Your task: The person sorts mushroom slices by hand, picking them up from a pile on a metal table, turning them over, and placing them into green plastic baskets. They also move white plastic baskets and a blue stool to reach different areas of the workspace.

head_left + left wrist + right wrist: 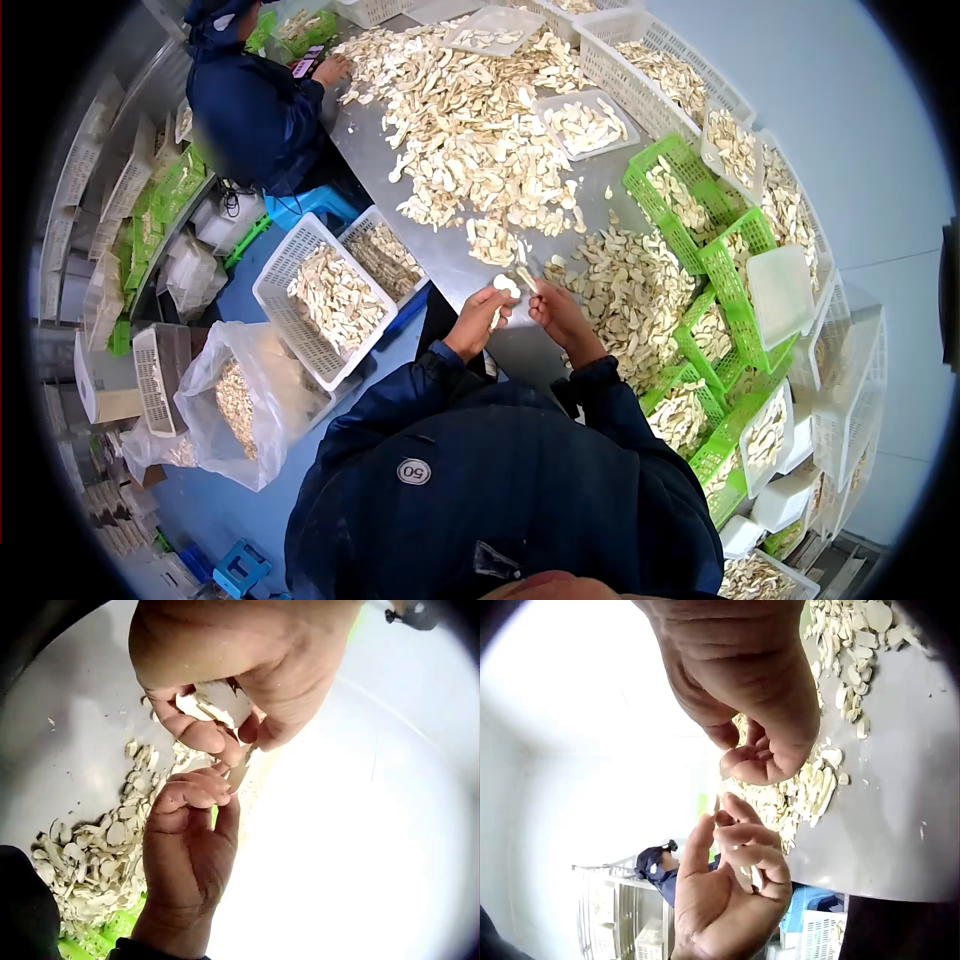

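Note:
Over the metal table, the left hand (482, 318) holds several pale dried slices (217, 703) in its curled fingers, with a slice (507, 287) showing at its fingertips. Close beside it, the right hand (560, 317) pinches a thin slice (526, 278) between thumb and fingers. In the left wrist view the fingertips of the left hand (247, 667) and right hand (187, 862) nearly meet at a slice (238, 774). In the right wrist view the right hand (742, 682) is above, the left hand (731, 900) below.
A large heap of slices (480, 130) covers the table (445, 245) ahead; another pile (640, 290) lies at the right. Green baskets (735, 265) line the right edge. White baskets (325, 300) and a plastic bag (215, 385) stand at the left. Another person (260, 110) works at the far left.

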`<state>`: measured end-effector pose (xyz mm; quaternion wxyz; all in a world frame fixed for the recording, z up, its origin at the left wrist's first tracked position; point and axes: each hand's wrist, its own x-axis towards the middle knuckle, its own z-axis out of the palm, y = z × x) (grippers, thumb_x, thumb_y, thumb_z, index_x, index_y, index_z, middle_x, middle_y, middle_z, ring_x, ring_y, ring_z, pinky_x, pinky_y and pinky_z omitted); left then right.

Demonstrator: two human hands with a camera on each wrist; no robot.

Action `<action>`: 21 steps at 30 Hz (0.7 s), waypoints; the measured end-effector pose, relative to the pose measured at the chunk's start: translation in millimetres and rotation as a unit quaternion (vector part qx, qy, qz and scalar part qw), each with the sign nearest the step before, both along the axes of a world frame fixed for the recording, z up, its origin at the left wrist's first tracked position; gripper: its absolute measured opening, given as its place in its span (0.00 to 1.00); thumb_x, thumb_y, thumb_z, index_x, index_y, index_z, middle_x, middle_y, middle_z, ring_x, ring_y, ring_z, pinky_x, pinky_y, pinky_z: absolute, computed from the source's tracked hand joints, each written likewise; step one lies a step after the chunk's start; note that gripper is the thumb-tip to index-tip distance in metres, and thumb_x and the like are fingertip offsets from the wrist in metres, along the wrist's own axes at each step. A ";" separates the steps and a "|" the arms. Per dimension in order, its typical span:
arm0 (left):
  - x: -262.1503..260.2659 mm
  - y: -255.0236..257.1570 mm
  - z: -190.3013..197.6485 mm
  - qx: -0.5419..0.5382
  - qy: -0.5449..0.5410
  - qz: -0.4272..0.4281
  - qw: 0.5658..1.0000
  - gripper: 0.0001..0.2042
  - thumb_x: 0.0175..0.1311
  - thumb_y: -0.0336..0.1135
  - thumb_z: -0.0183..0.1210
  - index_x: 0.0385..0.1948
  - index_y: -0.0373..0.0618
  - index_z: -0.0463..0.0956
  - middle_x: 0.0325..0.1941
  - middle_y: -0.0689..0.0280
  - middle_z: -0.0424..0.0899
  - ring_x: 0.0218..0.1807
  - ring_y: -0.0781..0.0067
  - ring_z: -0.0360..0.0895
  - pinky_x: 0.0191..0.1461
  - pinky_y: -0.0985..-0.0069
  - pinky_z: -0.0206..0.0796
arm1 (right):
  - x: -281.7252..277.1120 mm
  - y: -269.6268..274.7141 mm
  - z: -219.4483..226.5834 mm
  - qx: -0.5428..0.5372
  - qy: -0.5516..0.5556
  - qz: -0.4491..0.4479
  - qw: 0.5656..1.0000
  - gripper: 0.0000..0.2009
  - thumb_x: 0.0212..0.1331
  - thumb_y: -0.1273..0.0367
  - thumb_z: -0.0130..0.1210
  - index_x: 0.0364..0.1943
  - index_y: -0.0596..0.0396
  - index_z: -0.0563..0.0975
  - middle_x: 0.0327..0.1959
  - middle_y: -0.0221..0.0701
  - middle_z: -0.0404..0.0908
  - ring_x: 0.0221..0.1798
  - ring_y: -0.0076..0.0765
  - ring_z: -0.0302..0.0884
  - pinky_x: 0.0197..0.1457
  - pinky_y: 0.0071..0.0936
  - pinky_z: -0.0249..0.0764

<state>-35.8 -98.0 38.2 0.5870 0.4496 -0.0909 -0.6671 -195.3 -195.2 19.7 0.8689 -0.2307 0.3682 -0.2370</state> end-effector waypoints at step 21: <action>39.9 39.4 -6.7 -0.032 0.268 0.050 0.962 0.06 0.66 0.37 0.52 0.37 0.45 0.71 0.30 0.69 0.75 0.29 0.77 0.71 0.27 0.81 0.64 | -15.4 12.7 -11.3 -0.055 0.039 -0.086 0.994 0.04 0.63 0.68 0.51 0.32 0.51 0.72 0.29 0.25 0.73 0.30 0.22 0.72 0.31 0.20 0.69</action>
